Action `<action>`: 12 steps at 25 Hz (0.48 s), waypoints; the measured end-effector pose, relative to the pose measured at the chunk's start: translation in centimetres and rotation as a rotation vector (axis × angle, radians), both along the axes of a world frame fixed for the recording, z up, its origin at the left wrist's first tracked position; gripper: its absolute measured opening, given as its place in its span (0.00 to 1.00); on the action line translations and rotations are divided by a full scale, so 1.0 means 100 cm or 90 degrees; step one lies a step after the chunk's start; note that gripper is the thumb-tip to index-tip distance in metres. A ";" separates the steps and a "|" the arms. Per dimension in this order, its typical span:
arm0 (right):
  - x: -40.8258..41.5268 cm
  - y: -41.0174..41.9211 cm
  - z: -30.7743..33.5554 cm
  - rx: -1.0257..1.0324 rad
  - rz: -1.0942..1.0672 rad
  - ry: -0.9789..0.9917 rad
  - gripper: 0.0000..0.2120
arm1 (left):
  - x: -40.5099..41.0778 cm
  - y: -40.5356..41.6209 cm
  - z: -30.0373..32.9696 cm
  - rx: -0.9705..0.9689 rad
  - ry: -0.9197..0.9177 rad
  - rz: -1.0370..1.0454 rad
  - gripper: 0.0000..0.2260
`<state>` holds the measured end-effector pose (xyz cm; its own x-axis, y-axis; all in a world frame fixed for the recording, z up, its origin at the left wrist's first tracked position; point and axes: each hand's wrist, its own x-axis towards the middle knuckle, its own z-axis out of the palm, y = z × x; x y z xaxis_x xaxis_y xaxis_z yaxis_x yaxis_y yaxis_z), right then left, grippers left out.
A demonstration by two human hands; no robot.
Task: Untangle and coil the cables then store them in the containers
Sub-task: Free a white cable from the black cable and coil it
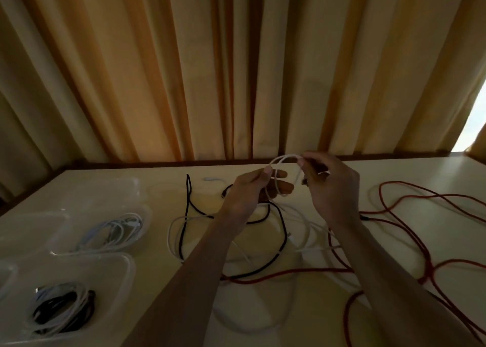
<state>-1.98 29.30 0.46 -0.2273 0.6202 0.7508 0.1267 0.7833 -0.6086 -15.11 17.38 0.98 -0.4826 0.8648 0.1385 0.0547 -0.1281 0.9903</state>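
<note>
Both hands raised over counter (pixel 394 262) ctr. Left hand (pixel 252 191) and right hand (pixel 328 186) each pinch white cable (pixel 282 159), held in loops. Black cable (pixel 282 231) at 6 o'clock, red cable (pixel 410 207) at 3. Containers (pixel 115 273) at 8, w/ coiled cables inside.

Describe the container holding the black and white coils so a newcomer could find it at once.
Start at the table and look to its left side, where clear containers sit. Take the nearest container, at the front left corner. Alone, it holds black cable coiled among white; the one behind holds only pale cable.
</note>
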 end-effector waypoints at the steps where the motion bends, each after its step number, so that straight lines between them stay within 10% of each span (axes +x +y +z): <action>1: 0.001 -0.003 0.000 -0.053 0.019 0.018 0.08 | 0.003 -0.001 -0.003 -0.006 -0.002 -0.008 0.18; 12: -0.002 -0.009 -0.007 -0.022 0.057 -0.057 0.07 | -0.005 -0.010 0.004 0.023 -0.258 0.030 0.18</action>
